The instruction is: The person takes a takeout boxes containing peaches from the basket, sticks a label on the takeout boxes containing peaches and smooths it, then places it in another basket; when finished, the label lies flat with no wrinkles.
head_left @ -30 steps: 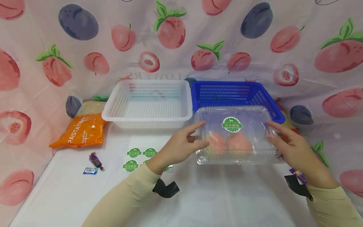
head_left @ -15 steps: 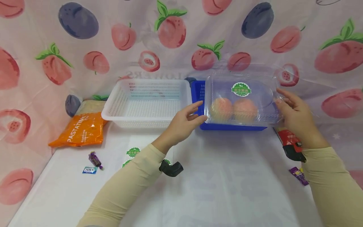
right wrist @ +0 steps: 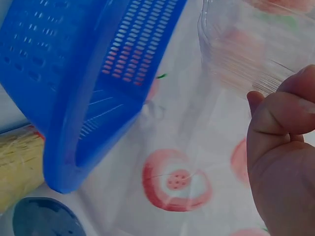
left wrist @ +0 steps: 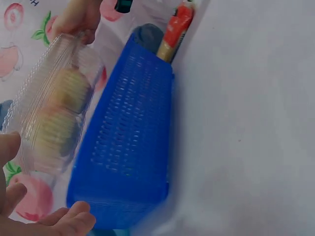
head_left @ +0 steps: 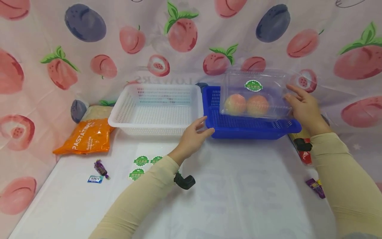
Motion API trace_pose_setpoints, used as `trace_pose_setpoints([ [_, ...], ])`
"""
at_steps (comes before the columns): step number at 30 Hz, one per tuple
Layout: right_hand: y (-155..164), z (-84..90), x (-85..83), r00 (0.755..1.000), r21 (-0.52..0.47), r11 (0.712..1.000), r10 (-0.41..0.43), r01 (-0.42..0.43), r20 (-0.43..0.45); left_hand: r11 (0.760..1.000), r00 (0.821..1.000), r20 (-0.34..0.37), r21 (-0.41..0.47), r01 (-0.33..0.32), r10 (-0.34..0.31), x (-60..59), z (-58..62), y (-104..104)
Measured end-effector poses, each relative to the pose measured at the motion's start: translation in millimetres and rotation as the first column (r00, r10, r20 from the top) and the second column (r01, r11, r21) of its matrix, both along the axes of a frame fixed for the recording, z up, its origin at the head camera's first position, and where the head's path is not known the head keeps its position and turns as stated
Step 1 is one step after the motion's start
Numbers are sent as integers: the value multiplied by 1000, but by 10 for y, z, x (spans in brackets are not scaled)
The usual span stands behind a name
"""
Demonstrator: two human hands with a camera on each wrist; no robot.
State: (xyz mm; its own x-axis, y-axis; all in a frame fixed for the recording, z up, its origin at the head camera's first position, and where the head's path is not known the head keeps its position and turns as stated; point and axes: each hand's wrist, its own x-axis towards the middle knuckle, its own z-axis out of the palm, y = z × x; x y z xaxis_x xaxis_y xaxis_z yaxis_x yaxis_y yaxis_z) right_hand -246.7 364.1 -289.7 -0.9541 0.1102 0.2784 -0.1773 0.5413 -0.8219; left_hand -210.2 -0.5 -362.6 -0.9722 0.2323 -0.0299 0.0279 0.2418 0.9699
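Observation:
A clear plastic clamshell box point(head_left: 273, 94) hangs over the blue basket point(head_left: 247, 134), two peaches point(head_left: 258, 106) inside it and a green-and-white sticker point(head_left: 253, 85) on its lid. My right hand point(head_left: 305, 109) grips the box by its right end; the right wrist view shows those fingers point(right wrist: 275, 113) at the ridged plastic edge. My left hand point(head_left: 192, 137) holds nothing, its fingers extended beside the blue basket's front left corner. In the left wrist view the box tilts beyond the basket wall, with the left fingers point(left wrist: 74, 219) close to that wall.
Left of the blue basket stands a white basket point(head_left: 155, 129). A sticker sheet point(head_left: 141, 161) lies partly under my left forearm. An orange bag point(head_left: 89, 136) and small wrapped candies point(head_left: 100, 168) are on the left, a red-and-yellow packet point(head_left: 305, 156) and purple wrapper point(head_left: 315, 187) on the right.
The box has risen and moved back over the blue basket with my right hand. My left hand has come off the box's left end and stayed near the basket corner.

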Motion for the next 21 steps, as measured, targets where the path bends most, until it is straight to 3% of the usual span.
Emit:
trace_pose_setpoints([
  [7,114,-220,-277,999,-12,1000,18,-17,36,999,999,21,-5,-39,39,-35,-156,106],
  [13,146,-398,-402,996,91,995,24,-32,84,997,999,19,70,-29,27,-124,-258,221],
  [21,77,-592,-538,989,157,983,76,-95,124,997,997,26,10,-77,77,-230,-318,310],
])
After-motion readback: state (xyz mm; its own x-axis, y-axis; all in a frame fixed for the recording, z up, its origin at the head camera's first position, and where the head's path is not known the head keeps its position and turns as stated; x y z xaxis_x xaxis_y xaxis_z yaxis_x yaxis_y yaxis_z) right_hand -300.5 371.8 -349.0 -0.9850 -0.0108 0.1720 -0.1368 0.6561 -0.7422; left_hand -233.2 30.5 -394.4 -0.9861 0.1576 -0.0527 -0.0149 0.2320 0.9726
